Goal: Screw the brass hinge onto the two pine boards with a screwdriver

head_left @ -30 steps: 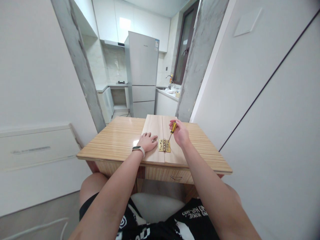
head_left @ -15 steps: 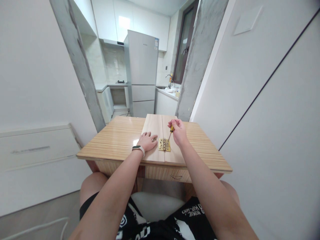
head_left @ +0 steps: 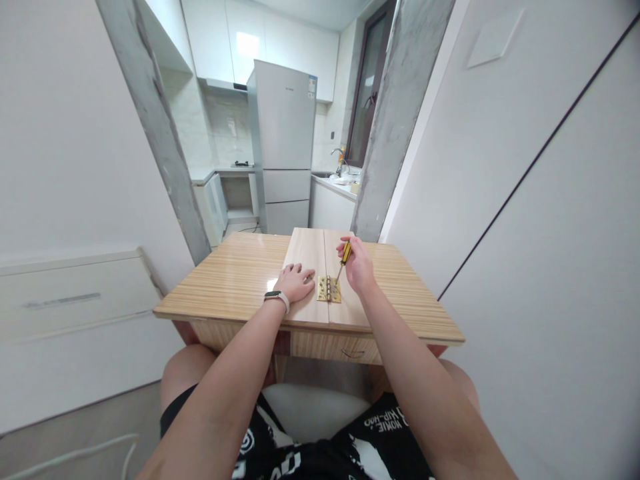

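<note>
Two pale wooden boards (head_left: 309, 248) lie side by side on the striped wooden table (head_left: 240, 267). A gold-coloured hinge (head_left: 329, 289) lies across the seam between them, near their front end. To its left, my left hand (head_left: 296, 283) rests flat on the left board with its fingers spread, holding nothing. My right hand (head_left: 359, 265) is closed around the yellow and black handle of a screwdriver (head_left: 345, 253). The screwdriver slants down, and its tip is at the upper part of the hinge's right leaf. Whether a screw is under the tip is too small to tell.
The table's front has a drawer (head_left: 330, 348) with a curved handle. Beyond the table stands a grey fridge (head_left: 285, 120), with a sink counter to its right. A white panel (head_left: 75, 300) is at the left, and a white wall at the right.
The fingers of my right hand have shifted on the screwdriver, and more of its yellow and black handle shows. My left hand and the hinge have stayed put.
</note>
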Tool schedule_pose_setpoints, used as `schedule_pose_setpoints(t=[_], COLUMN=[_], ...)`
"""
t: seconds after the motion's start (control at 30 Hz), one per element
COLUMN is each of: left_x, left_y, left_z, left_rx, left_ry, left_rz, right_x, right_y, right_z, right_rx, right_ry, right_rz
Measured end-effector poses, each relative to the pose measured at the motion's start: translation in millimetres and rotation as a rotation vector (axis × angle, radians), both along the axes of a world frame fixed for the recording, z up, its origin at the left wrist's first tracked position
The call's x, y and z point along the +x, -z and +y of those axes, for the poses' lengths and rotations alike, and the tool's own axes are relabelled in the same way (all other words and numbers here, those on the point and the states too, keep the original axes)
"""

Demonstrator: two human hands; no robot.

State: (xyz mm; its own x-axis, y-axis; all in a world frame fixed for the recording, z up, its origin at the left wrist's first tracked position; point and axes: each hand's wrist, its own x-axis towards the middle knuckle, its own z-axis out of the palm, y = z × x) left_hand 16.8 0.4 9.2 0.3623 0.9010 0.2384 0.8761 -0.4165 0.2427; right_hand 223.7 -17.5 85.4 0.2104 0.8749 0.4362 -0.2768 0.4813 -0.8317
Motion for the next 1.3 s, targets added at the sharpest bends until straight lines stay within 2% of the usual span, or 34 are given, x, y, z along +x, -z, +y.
schedule_pose_setpoints(t=[0.3,0.67,1.13,1.3], left_x=[-0.3,-0.9,-1.5,-1.1], left_y=[2.0,3.9,6.6,4.2], left_z=[1.4,2.7,4.3,2.6], left_rx=[0.015,0.022,0.041,0.037], left_ry=[0.003,-0.002,0.001,-0.002], left_rz=[0.005,0.010,0.004,0.012], right_x=[2.6,7.3,7.0,4.1], right_y=[4.5,11.4,8.8,5.9], right_z=[8.2,15.8,13.3,9.7], right_rx=[-0.014,-0.012,-0.006,0.014], right_ry=[-0.020,0.015,0.027,-0.010], right_rz=[0.084,0.068,0.020,-0.032])
